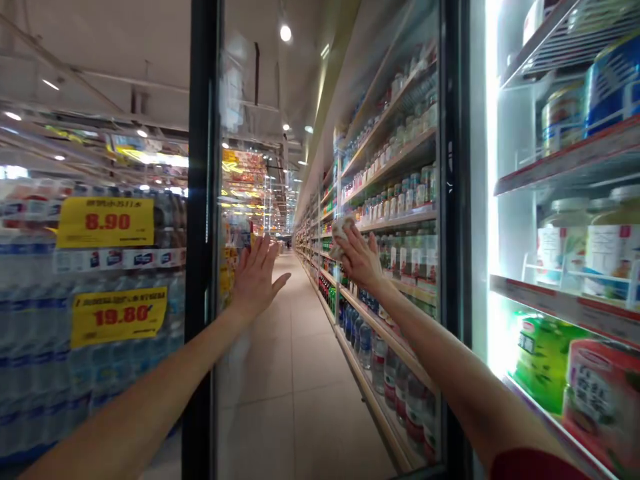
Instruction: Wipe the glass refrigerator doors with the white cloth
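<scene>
A glass door (300, 427) in a black frame stands swung out in front of me. My left hand (255, 277) lies flat on the glass near the door's left side, fingers stretched and thumb apart, holding nothing. Higher and to the right, my right hand (363, 260) presses a crumpled whitish cloth (342, 233) with brownish marks against the same pane. Part of the cloth is covered by the fingers. Shelves of bottles and cans show in the glass behind the right hand.
On the right is a lit cooler with shelves (565, 303) of bottles, cans and packs, including a green pack (543, 363) and a red pack (603, 400). Stacked water bottles (40, 360) with yellow price signs (106, 223) stand left. A tiled floor (270, 373) shows through the door.
</scene>
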### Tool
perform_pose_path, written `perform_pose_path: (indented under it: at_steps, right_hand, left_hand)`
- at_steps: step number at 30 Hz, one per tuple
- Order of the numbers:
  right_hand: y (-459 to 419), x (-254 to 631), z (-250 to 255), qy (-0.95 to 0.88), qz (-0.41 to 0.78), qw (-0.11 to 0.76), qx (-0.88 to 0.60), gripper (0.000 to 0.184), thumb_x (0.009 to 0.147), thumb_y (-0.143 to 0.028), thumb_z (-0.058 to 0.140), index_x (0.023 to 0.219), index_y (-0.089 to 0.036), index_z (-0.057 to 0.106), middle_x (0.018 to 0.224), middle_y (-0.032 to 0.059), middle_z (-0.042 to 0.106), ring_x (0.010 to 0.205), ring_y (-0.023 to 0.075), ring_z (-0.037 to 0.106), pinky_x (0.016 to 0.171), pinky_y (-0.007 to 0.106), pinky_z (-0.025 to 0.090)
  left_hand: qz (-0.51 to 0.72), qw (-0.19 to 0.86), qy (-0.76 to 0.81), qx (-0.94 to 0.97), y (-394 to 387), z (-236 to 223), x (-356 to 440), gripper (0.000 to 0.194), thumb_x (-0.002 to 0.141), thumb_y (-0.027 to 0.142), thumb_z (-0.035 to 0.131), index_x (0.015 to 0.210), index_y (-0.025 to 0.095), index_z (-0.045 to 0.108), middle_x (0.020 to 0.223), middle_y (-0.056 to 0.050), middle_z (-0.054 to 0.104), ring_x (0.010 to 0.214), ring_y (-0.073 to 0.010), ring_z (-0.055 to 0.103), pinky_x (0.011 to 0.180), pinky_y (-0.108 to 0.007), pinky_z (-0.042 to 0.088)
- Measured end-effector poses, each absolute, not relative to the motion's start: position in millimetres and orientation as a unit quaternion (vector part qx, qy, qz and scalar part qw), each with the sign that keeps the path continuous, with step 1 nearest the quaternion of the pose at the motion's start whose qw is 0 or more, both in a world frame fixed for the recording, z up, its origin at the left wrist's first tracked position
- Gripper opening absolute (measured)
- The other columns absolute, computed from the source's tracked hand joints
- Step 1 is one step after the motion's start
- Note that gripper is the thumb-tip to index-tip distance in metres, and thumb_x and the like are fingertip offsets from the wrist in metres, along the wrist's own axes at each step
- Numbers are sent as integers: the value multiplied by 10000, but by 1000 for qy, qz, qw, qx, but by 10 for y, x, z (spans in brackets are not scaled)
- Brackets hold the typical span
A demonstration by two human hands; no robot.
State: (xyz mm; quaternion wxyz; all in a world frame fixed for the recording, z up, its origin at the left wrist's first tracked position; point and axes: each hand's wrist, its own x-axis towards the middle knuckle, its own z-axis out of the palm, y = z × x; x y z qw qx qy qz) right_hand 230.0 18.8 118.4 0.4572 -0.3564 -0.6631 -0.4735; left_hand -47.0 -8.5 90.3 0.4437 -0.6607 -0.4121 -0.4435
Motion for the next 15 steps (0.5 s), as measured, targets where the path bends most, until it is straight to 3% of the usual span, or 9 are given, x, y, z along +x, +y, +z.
perform_pose_path:
  at_steps: [2, 5, 7, 9, 12, 13, 15]
  right_hand:
    - [200, 2353, 1260, -647, -477, 471, -363, 416, 850, -263, 366, 1254, -289, 466, 1421, 34, 379, 1332, 187, 291, 1078, 510, 144]
    - [246, 2456, 1381, -499, -405, 610, -464, 444, 859, -252, 333, 1291, -218, 435, 1413, 118, 374, 1322, 245, 310, 1030, 568, 202]
    - [262, 2343, 1377, -453, -371, 650, -485, 452, 864, -243, 316, 1300, -201, 428, 1413, 135, 367, 1327, 265, 297, 1013, 580, 230]
    - [249, 2096, 1296, -531, -405, 605, -434, 443, 862, -241, 333, 1293, -227, 437, 1423, 97, 363, 1343, 244, 268, 1037, 558, 218]
    - [197, 1779, 1191, -690, -486, 451, -290, 426, 856, -245, 387, 1276, -279, 449, 1422, 31, 375, 1349, 185, 259, 1095, 505, 141]
    - [182, 1738, 1203, -704, -492, 433, -273, 419, 858, -245, 392, 1270, -282, 454, 1420, 29, 379, 1346, 179, 267, 1101, 503, 123]
    - [170, 1725, 1306, -665, -468, 489, -316, 406, 867, -239, 375, 1263, -264, 460, 1422, 49, 373, 1342, 195, 277, 1091, 534, 120]
  left_hand:
    - [-440, 445, -412, -663, -84, 901, -479, 642, 848, 472, 396, 1374, 121, 285, 1459, -134, 249, 1366, -248, 185, 1096, -452, 149]
    - [-438, 447, -412, -663, -67, 895, -460, 653, 849, 472, 395, 1385, 125, 261, 1464, -133, 237, 1371, -246, 166, 1093, -452, 151]
    - [-441, 448, -411, -660, -53, 894, -448, 666, 848, 476, 396, 1394, 129, 238, 1466, -135, 228, 1373, -249, 157, 1089, -460, 153]
    - [-440, 452, -407, -660, -48, 898, -475, 671, 848, 477, 397, 1399, 136, 223, 1465, -134, 231, 1371, -250, 167, 1089, -465, 147]
    - [-418, 471, -390, -672, -82, 908, -631, 649, 855, 467, 396, 1397, 148, 233, 1453, -124, 269, 1362, -238, 201, 1102, -456, 117]
    - [-413, 477, -386, -673, -105, 908, -706, 644, 858, 464, 393, 1396, 149, 234, 1450, -123, 279, 1360, -235, 210, 1106, -453, 107]
    - [-415, 484, -384, -667, -167, 902, -854, 655, 859, 469, 388, 1402, 146, 213, 1451, -129, 275, 1359, -237, 209, 1108, -456, 100]
